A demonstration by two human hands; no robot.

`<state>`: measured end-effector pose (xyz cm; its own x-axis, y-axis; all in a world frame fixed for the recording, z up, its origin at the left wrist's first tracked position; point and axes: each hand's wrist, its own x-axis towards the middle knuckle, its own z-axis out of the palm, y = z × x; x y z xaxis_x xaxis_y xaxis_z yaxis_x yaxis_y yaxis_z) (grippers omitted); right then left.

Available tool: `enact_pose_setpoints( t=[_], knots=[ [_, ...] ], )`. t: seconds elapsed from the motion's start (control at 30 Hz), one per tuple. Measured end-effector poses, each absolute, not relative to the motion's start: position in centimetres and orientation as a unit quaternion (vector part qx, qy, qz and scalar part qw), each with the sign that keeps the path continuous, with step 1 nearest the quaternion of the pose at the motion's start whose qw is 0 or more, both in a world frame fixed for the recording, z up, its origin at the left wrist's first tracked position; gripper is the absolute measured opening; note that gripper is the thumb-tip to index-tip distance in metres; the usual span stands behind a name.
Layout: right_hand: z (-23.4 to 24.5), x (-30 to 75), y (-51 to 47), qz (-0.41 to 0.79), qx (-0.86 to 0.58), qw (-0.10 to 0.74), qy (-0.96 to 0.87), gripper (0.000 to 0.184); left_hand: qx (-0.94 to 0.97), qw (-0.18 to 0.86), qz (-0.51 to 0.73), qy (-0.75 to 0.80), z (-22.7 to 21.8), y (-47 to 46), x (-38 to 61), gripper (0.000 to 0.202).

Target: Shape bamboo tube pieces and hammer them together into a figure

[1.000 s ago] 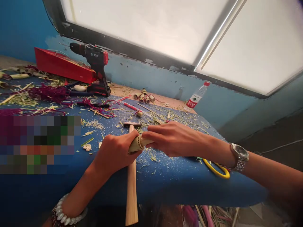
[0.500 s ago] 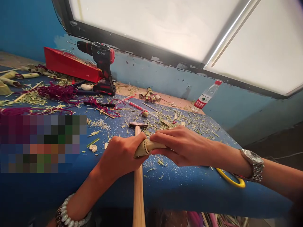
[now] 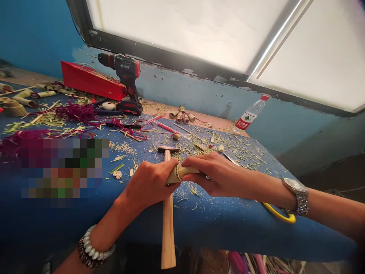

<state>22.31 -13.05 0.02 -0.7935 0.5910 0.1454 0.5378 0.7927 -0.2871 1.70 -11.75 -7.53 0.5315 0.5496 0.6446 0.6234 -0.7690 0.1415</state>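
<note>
My left hand (image 3: 151, 180) is closed round the wide end of a pale bamboo piece (image 3: 172, 176), which has a row of small dark notches at its rim. A thinner bamboo section (image 3: 186, 172) extends from that end into my right hand (image 3: 219, 175), whose thumb and fingers are closed on it. Whether the two sections are one piece or fitted together I cannot tell. Beneath my left hand lies a hammer (image 3: 169, 232), its head beyond my knuckles and its wooden handle jutting past the table edge.
A cordless drill (image 3: 128, 82) stands by a red tray (image 3: 88, 80) at the back left. Purple string (image 3: 76, 112), bamboo tubes (image 3: 182, 115) and shavings litter the blue table (image 3: 228, 224). A water bottle (image 3: 249, 116) stands back right; a yellow looped handle (image 3: 281, 216) lies under my right forearm.
The view has shifted slightly, so the table's contents sit a little further right. My right wrist has come left, towards my left hand. Both hands keep hold of the bamboo.
</note>
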Motion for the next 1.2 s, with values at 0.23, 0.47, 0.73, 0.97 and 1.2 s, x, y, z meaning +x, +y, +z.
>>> enact_pose_setpoints(
  t=[0.23,0.47,0.73,0.97,1.2],
  knots=[
    [-0.3,22.0,-12.6,0.127,-0.320,0.123,-0.931,0.025,-0.876,0.073,-0.321,-0.352,-7.7,-11.5,2.1,0.013],
    [-0.5,21.7,-12.8,0.191,-0.351,0.168,-0.901,0.024,-0.868,0.095,-0.325,-0.363,-7.6,-11.6,2.1,0.013],
    [-0.4,21.7,-13.0,0.290,-0.389,0.184,-0.855,0.037,-0.865,0.098,-0.320,-0.374,-7.6,-11.7,2.0,0.017],
    [2.3,23.0,-11.9,0.001,-0.289,0.018,-0.957,0.031,-0.870,0.006,-0.294,-0.396,-6.8,-11.5,1.6,0.023],
    [3.3,22.3,-10.3,-0.235,-0.135,-0.075,-0.960,0.020,-0.865,-0.155,-0.313,-0.361,-6.4,-11.0,1.1,0.027]
  ],
)
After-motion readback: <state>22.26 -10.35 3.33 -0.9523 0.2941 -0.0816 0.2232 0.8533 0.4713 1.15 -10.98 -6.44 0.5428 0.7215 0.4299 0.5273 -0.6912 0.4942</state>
